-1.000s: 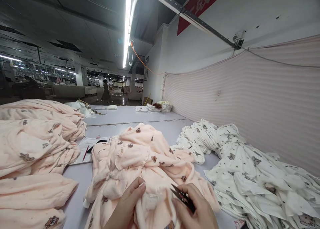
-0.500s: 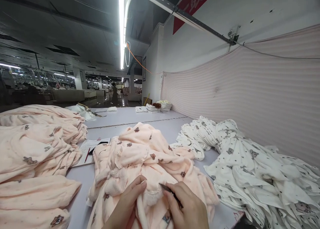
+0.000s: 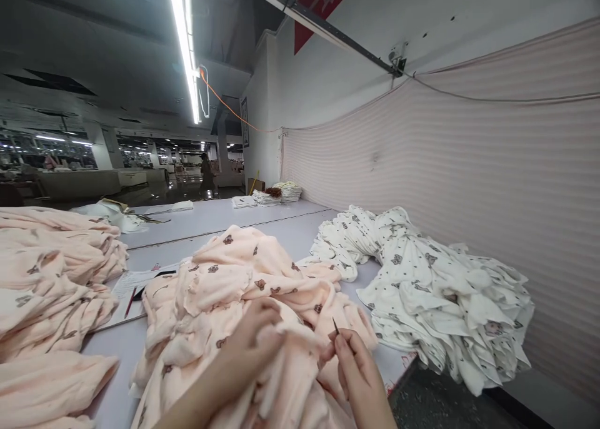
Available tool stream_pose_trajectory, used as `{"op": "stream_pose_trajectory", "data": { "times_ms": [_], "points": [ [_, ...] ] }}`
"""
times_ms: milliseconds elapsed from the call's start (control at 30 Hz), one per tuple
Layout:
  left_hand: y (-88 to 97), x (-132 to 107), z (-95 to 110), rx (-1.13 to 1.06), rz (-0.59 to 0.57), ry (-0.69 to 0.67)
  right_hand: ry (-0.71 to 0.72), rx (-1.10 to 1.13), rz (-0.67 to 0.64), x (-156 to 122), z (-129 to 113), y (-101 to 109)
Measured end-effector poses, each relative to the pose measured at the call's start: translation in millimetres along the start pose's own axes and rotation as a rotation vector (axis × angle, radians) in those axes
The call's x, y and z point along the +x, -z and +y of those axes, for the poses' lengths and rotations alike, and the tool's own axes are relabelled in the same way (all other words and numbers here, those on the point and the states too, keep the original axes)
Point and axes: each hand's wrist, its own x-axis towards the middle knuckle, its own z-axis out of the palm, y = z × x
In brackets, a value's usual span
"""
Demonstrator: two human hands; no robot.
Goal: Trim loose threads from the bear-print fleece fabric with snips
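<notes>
In the lower middle lies a heap of soft peach fleece garments [image 3: 262,254] printed with small brown bears. My left hand [image 3: 257,332] is curled over the top garment and pinches a raised fold of it; motion blurs the fingers a little. My right hand [image 3: 356,366] is closed just right of that fold. From its thumb and forefinger juts the dark, thin tip of a small pair of thread snips [image 3: 336,326], pointing up. The palm hides the rest of the snips.
Peach garments [image 3: 56,279] are piled at left. White printed garments [image 3: 431,285] lie at right, hanging over the table edge. A paper sheet [image 3: 122,291] with a red pen [image 3: 130,301] lies between the peach piles. Folded stacks [image 3: 269,197] stand at the back.
The view has swung right. My left hand has lifted a fold of the peach garment. My right hand has moved away from the cloth, turning the snips' tip upward.
</notes>
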Motion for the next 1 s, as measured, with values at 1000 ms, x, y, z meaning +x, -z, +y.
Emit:
{"op": "stream_pose_trajectory", "data": {
  "times_ms": [1000],
  "points": [
    [44.0,-58.7,-43.6,-0.628,-0.019,0.525,0.249,-0.205,-0.301,-16.4,-10.5,-55.5]
  ]
}}
